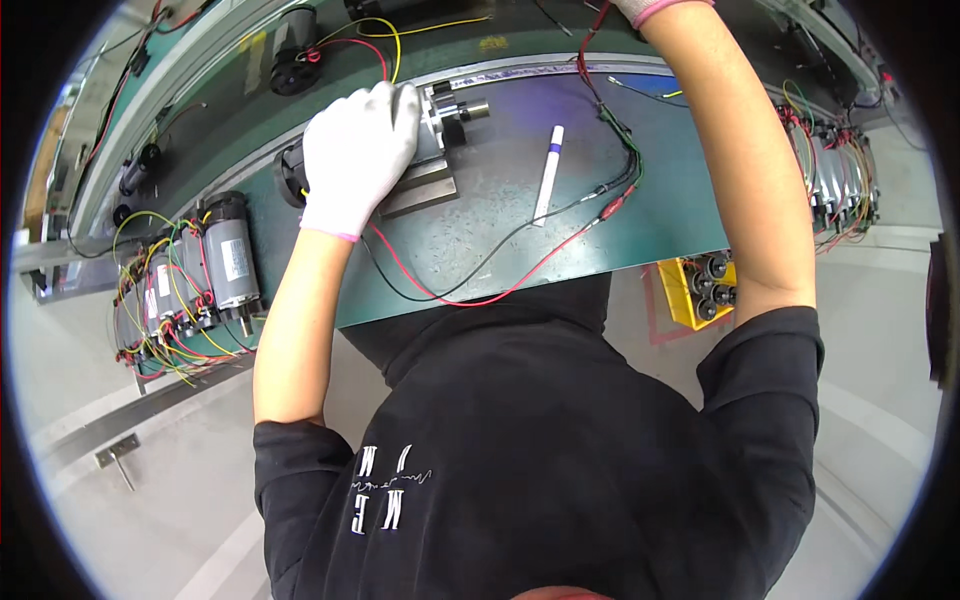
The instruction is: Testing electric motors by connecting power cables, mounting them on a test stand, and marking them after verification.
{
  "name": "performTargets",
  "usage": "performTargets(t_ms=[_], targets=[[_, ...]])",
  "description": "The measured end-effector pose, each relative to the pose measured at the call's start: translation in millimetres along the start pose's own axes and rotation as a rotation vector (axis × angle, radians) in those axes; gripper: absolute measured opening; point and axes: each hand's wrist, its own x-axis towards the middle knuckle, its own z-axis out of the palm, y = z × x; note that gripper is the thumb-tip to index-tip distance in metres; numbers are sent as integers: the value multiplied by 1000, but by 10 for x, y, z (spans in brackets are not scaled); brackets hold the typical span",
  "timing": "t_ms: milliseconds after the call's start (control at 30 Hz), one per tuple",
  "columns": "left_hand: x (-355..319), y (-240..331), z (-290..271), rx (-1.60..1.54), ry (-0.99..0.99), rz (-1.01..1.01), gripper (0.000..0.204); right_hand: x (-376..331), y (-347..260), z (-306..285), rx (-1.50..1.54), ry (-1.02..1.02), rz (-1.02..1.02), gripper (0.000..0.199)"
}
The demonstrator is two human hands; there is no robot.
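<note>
My left hand (358, 152), in a white glove, is wrapped over an electric motor (430, 140) with its shaft pointing right. The motor rests at a metal block (425, 190) on the green bench; my hand covers most of its body. A red lead (530, 273) and a black lead (480, 263) run along the bench's near edge, from beneath my left wrist to a cable bundle on the right. Far forward at the top edge, my right hand (645, 8) is gloved too; its fingers are cut off by the frame. A white marker pen (549, 175) lies between my arms.
Several motors with coloured wires (232, 255) stand grouped at the left end of the bench, and more motors (835, 175) at the right. Another dark motor (294, 50) lies beyond the metal rail (520, 68). A yellow bin (680, 297) of round parts is below the bench edge.
</note>
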Motion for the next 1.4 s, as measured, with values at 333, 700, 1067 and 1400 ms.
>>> performTargets(t_ms=[333,700,1067,1400], targets=[[69,15,-12,-228,-58,-308,47,-806,-436,-111,322,-466,-213,23],[51,7,-100,-329,-114,-387,49,-1619,-839,-1,477,-601,-245,13],[108,-29,-36,-334,-17,-399,49,-1695,-894,-7,422,-596,-216,18],[-2,-15,-48,-267,-34,-389,47,-197,-390,-286,394,-131,-242,56]])
